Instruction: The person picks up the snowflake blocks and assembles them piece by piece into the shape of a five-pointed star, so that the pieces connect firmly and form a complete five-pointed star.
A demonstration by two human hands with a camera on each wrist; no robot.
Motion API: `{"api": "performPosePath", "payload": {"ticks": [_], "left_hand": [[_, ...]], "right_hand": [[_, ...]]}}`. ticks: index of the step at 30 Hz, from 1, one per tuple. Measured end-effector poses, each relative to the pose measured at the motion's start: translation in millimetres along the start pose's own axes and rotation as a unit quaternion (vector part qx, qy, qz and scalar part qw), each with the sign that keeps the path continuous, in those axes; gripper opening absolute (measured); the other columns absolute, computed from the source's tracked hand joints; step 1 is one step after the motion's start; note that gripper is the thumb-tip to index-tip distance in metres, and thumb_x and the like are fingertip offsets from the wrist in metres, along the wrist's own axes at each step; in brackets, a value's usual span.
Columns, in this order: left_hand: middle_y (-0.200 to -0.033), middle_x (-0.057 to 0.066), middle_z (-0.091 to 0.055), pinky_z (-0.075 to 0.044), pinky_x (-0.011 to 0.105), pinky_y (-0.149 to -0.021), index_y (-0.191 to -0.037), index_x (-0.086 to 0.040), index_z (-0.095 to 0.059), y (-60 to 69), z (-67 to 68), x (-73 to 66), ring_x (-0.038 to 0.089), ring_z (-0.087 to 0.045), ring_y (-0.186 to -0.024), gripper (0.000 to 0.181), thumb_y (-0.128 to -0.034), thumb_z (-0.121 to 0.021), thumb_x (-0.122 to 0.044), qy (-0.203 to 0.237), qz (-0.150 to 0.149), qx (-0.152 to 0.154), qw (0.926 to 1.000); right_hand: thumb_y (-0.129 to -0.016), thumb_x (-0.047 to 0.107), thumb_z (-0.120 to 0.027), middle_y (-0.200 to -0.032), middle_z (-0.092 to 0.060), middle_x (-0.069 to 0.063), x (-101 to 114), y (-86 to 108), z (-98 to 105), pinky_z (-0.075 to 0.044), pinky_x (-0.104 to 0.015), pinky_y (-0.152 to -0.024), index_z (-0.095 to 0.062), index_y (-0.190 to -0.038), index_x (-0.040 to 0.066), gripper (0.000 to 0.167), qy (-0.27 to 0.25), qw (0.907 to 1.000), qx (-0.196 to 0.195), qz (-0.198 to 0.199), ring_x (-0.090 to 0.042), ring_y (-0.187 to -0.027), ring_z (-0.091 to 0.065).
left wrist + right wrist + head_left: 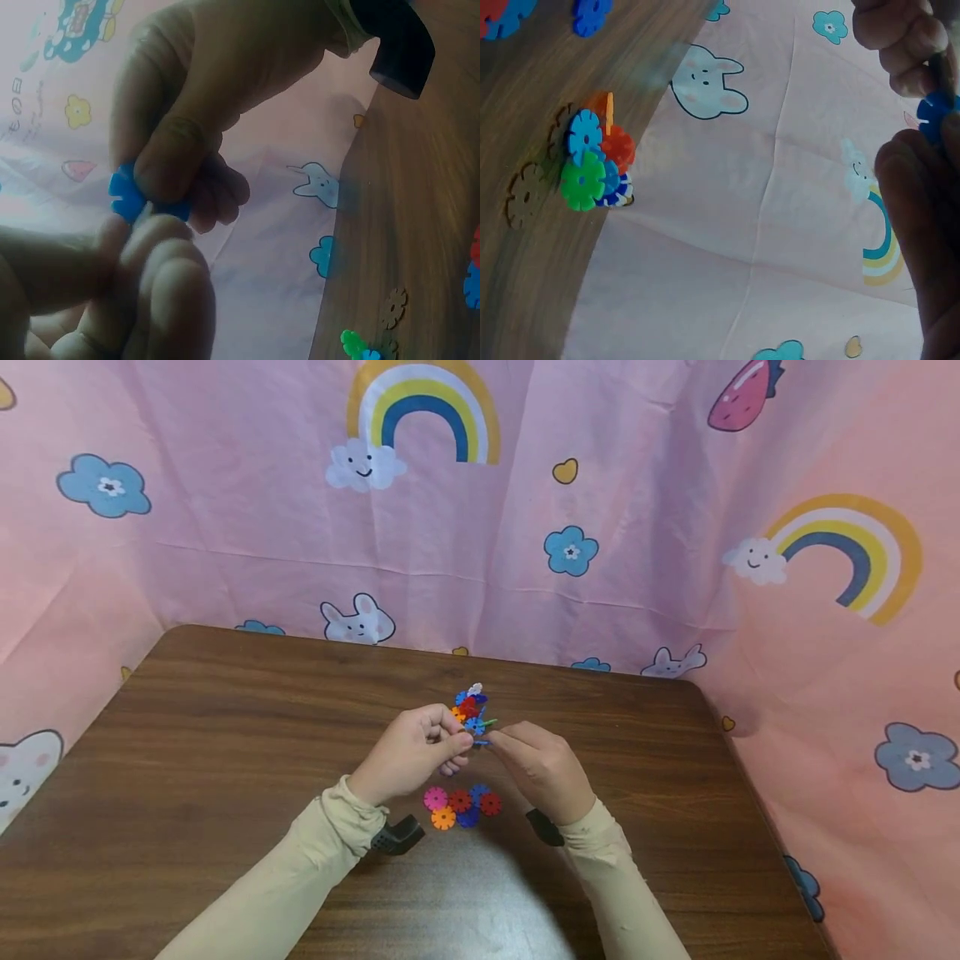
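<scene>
My left hand (416,752) pinches a blue notched disc (127,196) between thumb and forefinger, held above the table. My right hand (543,768) meets it from the other side, its thumb and fingers pinching at the disc's lower edge. A thin pale edge (142,215) shows between the right fingertips; whether it belongs to a second disc I cannot tell. Beyond the hands stands a joined cluster of notched discs (470,706) in white, blue, red, orange and green. The right wrist view shows its green disc (583,181) and orange disc (600,112) too.
Nearer me, several loose discs lie on the brown wooden table (262,710): pink (435,798), orange (443,817), red and blue. Brown notched shapes (525,196) lie beside the cluster. A printed pink cloth (247,527) hangs behind the table.
</scene>
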State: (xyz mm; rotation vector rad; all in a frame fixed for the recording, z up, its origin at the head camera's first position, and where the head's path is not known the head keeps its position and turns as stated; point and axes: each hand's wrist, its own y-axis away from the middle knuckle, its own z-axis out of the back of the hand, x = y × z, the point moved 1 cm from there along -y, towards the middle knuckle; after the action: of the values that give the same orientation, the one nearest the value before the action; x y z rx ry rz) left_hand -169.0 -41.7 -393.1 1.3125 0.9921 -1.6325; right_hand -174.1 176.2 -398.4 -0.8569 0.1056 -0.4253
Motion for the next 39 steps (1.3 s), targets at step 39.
{"api": "performPosePath", "payload": {"ticks": [39], "left_hand": [[-0.089, 0.005, -0.073, -0.059, 0.037, -0.064, -0.102, -0.007, -0.073, -5.5, 22.6, 4.5, 0.022, -0.070, -0.072, 0.015, -0.0954, -0.077, -0.020, -0.091, 0.013, -0.044, 0.9948]], "right_hand": [[-0.096, 0.022, -0.076, -0.103, -0.063, -0.003, -19.4, 28.4, -63.3, -0.055, -0.031, -0.080, -0.075, -0.114, 0.008, 0.022, -0.019, 0.8995, 0.348, -0.264, -0.015, -0.089, -0.061]]}}
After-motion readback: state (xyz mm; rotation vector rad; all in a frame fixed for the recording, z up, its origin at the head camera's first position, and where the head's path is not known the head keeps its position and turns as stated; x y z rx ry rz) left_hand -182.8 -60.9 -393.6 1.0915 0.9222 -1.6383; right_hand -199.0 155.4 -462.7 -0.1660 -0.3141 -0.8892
